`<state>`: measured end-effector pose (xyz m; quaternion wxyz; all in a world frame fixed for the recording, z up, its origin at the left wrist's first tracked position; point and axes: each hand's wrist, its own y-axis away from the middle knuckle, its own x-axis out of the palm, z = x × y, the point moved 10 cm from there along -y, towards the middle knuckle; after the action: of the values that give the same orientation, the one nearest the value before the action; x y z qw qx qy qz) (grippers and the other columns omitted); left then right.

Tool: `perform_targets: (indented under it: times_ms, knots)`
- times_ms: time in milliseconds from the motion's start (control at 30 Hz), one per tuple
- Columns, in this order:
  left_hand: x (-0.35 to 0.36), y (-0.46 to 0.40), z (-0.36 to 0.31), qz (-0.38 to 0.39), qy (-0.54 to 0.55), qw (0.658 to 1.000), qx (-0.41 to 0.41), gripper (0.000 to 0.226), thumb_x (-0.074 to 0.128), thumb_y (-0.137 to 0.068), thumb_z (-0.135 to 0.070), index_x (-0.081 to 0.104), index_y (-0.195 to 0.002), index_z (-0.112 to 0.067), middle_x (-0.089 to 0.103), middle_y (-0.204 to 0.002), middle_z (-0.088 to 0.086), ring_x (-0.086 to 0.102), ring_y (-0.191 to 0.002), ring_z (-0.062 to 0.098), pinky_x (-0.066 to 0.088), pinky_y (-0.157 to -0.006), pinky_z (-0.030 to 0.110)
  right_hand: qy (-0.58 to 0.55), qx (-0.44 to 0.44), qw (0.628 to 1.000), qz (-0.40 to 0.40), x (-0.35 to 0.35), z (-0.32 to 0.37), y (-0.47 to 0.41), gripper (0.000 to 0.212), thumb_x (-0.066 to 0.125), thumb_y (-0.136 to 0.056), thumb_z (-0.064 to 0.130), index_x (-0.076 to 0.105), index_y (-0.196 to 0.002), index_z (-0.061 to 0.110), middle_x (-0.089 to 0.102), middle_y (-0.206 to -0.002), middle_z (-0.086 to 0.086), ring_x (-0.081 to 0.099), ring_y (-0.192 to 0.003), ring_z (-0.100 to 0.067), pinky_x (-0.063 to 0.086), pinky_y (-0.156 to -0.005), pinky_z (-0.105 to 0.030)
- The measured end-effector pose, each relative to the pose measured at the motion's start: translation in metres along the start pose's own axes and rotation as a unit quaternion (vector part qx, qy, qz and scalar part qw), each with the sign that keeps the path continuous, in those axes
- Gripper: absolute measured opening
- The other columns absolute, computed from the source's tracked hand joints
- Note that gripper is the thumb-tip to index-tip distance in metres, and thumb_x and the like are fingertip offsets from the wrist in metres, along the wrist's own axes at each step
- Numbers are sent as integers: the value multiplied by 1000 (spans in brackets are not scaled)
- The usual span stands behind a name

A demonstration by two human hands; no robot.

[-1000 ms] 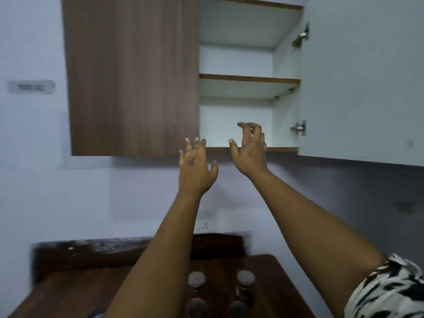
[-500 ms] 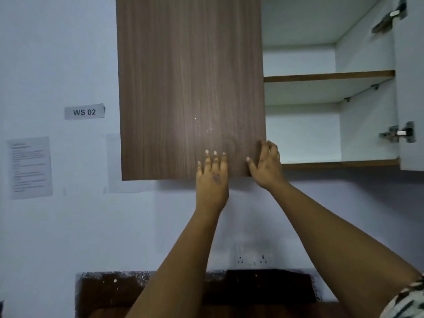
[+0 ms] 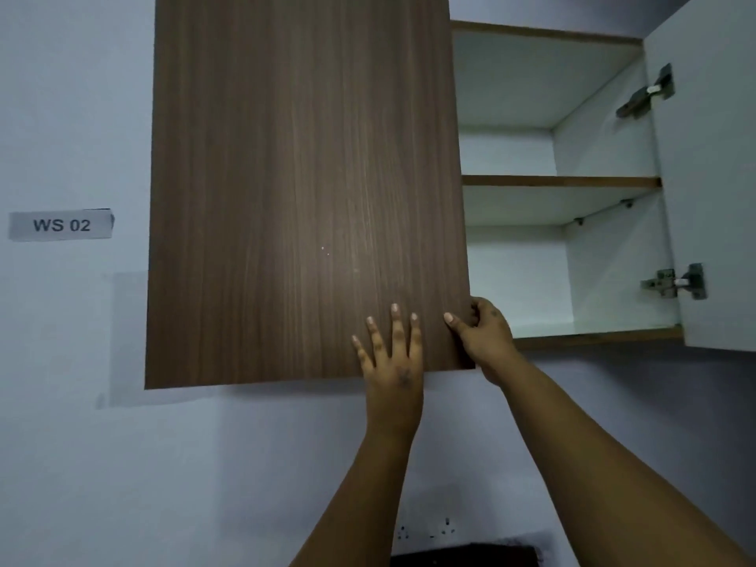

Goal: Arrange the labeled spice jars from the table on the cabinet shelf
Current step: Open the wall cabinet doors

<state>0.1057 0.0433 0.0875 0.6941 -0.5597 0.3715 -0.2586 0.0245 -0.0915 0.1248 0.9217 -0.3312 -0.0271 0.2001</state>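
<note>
Overhead, your left hand lay flat, fingers spread, on the closed cabinet door; beside it, your right hand pinched that door's edge, fingers curled behind.

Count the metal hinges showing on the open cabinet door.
2. The upper hinge sits near the top of the open white door; the lower hinge sits near its bottom. Others may be hidden.
</note>
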Motion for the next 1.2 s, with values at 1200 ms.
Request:
perform_targets:
  times_ms: [1200]
  knots:
    - [-452, 131, 137, -53, 427, 849, -306, 29, 64, -92, -10, 67, -121, -9, 71, -108, -1, 66, -99, 9, 56, -86, 21, 119, -264, 957, -22, 52, 345, 420, 37, 57, -95, 18, 47, -129, 8, 49, -117, -7, 54, -106, -18, 51, -86, -25]
